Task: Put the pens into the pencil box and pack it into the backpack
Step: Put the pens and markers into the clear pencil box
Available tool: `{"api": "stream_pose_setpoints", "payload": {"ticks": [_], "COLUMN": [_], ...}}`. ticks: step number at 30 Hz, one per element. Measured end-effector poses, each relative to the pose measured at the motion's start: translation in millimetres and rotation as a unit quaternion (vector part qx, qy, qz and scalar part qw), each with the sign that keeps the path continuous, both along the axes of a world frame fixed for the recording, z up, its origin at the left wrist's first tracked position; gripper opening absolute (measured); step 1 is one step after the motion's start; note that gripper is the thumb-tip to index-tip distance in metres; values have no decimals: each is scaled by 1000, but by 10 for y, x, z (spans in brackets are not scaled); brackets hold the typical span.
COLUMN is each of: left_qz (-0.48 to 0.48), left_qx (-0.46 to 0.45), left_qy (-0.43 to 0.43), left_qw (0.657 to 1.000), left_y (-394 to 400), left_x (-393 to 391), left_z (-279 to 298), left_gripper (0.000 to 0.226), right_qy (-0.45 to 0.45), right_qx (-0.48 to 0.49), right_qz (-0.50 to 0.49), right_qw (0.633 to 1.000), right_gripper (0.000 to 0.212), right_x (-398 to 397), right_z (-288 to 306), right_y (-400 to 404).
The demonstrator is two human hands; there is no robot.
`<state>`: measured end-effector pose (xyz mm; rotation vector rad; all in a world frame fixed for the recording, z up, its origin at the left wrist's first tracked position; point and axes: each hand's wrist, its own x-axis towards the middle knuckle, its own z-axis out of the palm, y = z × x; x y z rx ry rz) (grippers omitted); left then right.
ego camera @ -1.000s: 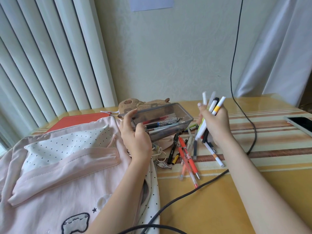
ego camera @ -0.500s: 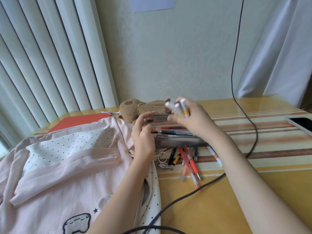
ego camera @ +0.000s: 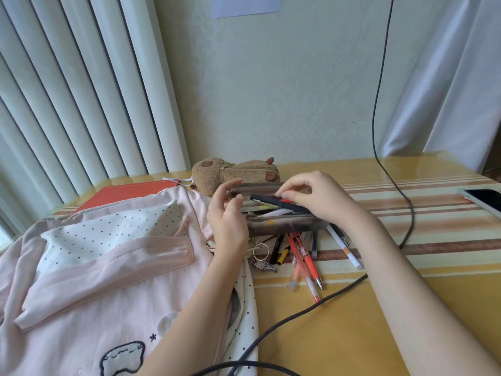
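Observation:
A translucent grey pencil box [ego camera: 282, 227] sits just above the table, right of the pink backpack [ego camera: 95, 267]. My left hand [ego camera: 227, 221] grips the box's left end, thumb on the far wall and fingers inside the rim. My right hand [ego camera: 317, 199] hovers over the open top with its fingers curled, pinching a black-and-red pen [ego camera: 267, 199] that lies across the other pens in the box. Several loose pens [ego camera: 303, 256], red, black and white, lie on the table in front of the box.
A brown plush animal [ego camera: 233, 172] lies behind the box and a red notebook [ego camera: 122, 192] sits behind the backpack. A dark cable [ego camera: 298, 316] crosses the table near my right arm. A phone [ego camera: 485, 198] lies at the right edge. A keyring charm [ego camera: 264, 264] rests beside the loose pens.
My right hand carried a bundle of pens from the right over to the box and laid them in it. The box tipped from tilted toward me to level.

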<state>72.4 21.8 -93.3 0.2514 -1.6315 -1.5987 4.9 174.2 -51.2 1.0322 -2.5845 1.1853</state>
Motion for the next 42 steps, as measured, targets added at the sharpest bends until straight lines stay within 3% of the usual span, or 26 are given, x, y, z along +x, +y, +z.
{"api": "stream_pose_setpoints", "payload": {"ticks": [4, 7, 10, 12, 13, 17, 24, 31, 35, 38, 40, 42], "left_qz": [101, 130, 129, 123, 120, 116, 115, 115, 114, 115, 116, 117], "left_qx": [37, 77, 80, 75, 75, 77, 78, 78, 80, 81, 82, 87], "left_qy": [26, 38, 39, 33, 32, 39, 31, 28, 31, 29, 24, 24], "left_qw": [994, 988, 988, 989, 989, 990, 990, 990, 990, 990, 989, 989], "left_y": [-35, -67, -61, -54, -52, -59, -54, -55, -50, -43, -46, -45], "left_x": [-4, -28, -21, -20, -23, -31, -26, -24, -25, -15, -9, -3], "left_z": [-2, -2, -1, -8, -12, -15, -13, -12, -4, 4, 2, 10], "left_gripper": [34, 34, 35, 35, 35, 36, 36, 35, 34, 34, 34, 35], "right_qy": [59, -88, -229, -250, -247, -216, -170, -167, -191, -200, -214, -256], "right_qx": [-45, 123, 278, 320, 337, 349, 260, 169, 123, 97, 77, 52], "right_qz": [-174, -280, -244, -234, -233, -251, -301, -309, -273, -265, -260, -249], "right_qw": [982, 948, 900, 883, 878, 877, 901, 921, 935, 938, 938, 933], "right_gripper": [23, 59, 108, 138, 142, 113, 70, 53, 22, 29, 8, 12], "right_x": [-151, -233, -211, -166, -143, -34, -52, -104, -117, -121, -121, -152], "right_z": [-65, -191, -295, -346, -366, -420, -574, -666, -621, -604, -582, -557], "right_y": [129, 153, 55, -20, -53, -178, -378, -360, -260, -197, -169, -134]}}
